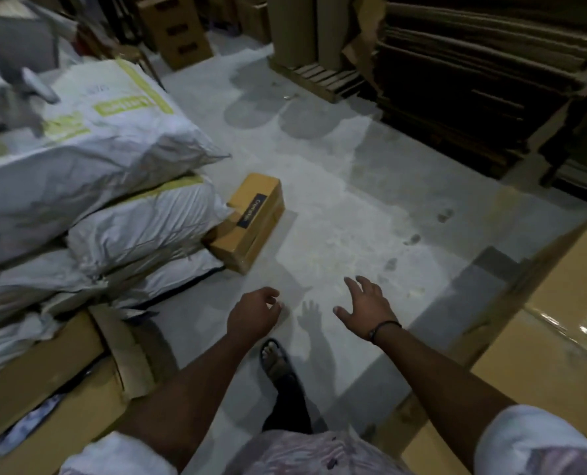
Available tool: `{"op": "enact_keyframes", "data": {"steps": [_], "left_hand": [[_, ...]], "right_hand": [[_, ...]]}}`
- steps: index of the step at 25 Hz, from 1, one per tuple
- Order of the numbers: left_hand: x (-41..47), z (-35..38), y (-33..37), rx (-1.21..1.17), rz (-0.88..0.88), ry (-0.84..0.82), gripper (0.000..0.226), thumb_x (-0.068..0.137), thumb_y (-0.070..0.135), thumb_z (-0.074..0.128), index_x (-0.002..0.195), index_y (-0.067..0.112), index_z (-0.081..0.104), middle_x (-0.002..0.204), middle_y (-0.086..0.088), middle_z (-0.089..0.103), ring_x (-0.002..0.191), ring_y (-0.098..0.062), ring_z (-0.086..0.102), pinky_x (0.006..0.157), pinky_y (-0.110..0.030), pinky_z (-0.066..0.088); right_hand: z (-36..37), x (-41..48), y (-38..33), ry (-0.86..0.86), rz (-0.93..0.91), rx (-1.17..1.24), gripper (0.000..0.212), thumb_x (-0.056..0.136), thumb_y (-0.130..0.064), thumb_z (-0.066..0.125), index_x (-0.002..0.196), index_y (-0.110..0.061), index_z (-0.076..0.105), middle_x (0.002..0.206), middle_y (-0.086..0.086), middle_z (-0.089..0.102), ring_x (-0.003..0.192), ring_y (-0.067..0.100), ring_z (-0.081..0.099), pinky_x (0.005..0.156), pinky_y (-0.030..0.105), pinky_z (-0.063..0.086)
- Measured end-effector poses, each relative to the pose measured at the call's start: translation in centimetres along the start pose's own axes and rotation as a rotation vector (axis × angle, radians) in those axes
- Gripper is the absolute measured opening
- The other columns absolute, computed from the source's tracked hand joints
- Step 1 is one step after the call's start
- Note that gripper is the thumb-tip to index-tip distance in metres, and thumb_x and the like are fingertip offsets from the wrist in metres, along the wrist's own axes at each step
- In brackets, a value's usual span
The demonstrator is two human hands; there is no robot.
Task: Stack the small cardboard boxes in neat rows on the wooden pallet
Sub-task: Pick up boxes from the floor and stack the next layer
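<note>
Reaching my left hand [252,315] and right hand [365,308], both empty and slack, toward the mid-frame box [247,221]; the sacks [131,221] pressed against it might snag it.

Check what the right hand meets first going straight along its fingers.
Probably the small cardboard box on the floor beside the white sacks. The right hand, open, points forward-left over bare floor; nothing else shows between. Depth is unclear, so it could pass just right of the box.

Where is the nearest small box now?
In the head view, the box lies on the floor left of centre, against the white sacks, ahead of the left hand.
</note>
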State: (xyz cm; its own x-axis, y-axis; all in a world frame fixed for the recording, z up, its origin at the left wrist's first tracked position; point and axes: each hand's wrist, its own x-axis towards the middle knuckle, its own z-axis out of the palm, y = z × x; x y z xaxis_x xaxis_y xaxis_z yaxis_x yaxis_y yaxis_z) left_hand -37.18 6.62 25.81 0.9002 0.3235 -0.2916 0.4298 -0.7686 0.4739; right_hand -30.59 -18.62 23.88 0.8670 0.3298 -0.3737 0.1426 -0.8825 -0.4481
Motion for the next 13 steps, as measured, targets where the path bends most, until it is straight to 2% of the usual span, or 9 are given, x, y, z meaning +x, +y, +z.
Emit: {"op": "enact_keyframes", "data": {"steps": [4, 9, 13], "left_hand": [[7.8, -2.8, -4.0, 0.027, -0.029, -0.078, 0.035, 0.093, 0.041, 0.066, 0.125, 0.026, 0.069, 0.113, 0.008, 0.074, 0.105, -0.014, 0.068, 0.087, -0.030, 0.053], [18.4, -7.2, -6.6, 0.105, -0.030, -0.225, 0.034, 0.094, 0.039, 0.064, 0.126, 0.028, 0.067, 0.118, 0.005, 0.072, 0.114, -0.020, 0.066, 0.095, -0.032, 0.052], [26.4, -9.8, -6.2, 0.132, 0.047, -0.261, 0.035, 0.094, 0.035, 0.065, 0.125, 0.021, 0.069, 0.117, -0.002, 0.073, 0.111, -0.023, 0.066, 0.085, -0.029, 0.048]], "right_hand": [[0.8, 9.2, -4.5, -0.060, 0.038, 0.074, 0.080, 0.096, -0.054, 0.056, 0.159, -0.021, 0.022, 0.163, 0.009, 0.024, 0.147, 0.033, 0.024, 0.116, 0.048, 0.032], [0.8, 18.9, -11.1, -0.091, 0.112, 0.196, 0.078, 0.096, -0.053, 0.057, 0.159, -0.021, 0.024, 0.160, 0.010, 0.031, 0.143, 0.034, 0.032, 0.114, 0.048, 0.034], [0.2, 24.9, -14.8, -0.075, 0.150, 0.272, 0.076, 0.097, -0.051, 0.058, 0.158, -0.020, 0.027, 0.159, 0.011, 0.032, 0.143, 0.034, 0.032, 0.115, 0.047, 0.034]]}}
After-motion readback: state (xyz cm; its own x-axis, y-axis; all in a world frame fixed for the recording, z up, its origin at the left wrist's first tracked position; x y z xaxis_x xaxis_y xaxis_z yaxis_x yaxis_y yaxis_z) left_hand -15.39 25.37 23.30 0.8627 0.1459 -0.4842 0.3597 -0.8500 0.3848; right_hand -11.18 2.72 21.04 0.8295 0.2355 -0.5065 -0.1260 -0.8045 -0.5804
